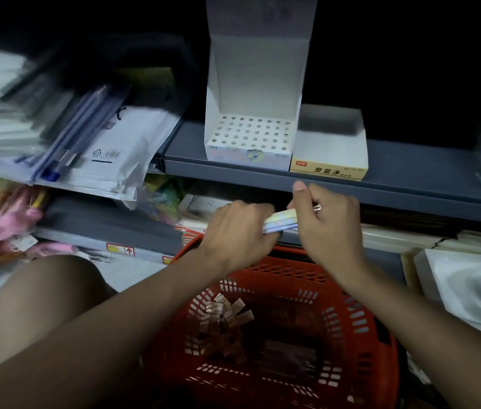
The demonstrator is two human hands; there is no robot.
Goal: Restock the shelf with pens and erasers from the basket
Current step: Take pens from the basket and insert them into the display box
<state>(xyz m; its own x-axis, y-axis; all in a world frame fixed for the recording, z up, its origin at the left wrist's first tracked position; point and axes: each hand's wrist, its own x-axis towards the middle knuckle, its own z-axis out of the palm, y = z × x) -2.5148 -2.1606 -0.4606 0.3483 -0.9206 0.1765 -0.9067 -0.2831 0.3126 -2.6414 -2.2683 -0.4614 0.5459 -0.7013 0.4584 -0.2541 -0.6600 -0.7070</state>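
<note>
Between my two hands I hold a small bundle of pastel pens [281,221], above the far rim of the red basket [360,329]. My left hand [237,231] grips one end of the bundle and my right hand [326,221] pinches the other end. Inside the basket lie several small wrapped erasers [224,317] and dark pens [289,355]. On the grey shelf [410,160] above stands an open white pen display box [251,137] with rows of empty holes. A yellow-and-white eraser box [329,160] sits right beside it.
Plastic pouches and packaged pens [86,149] lean on the left shelf. Pink scissors [3,231] hang at the far left. Paper stacks [440,240] fill the lower shelf on the right, with a white tray [469,287] nearby. My bare knee [41,305] is at lower left.
</note>
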